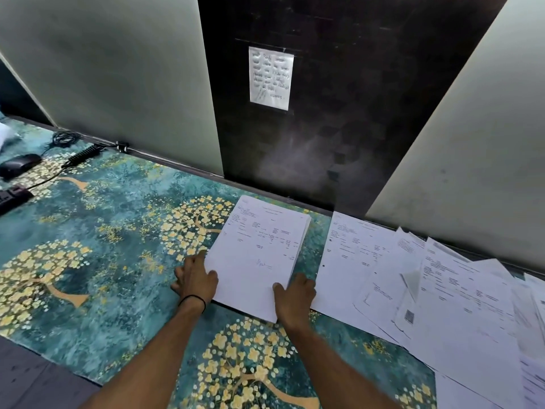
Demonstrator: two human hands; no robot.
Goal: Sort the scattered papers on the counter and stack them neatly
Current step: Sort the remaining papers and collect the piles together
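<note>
Scattered papers [442, 290] lie right of the stack [259, 249]; mouse [19, 165] far left.

Stack [259, 252] left of scattered papers [442, 296]
</note>
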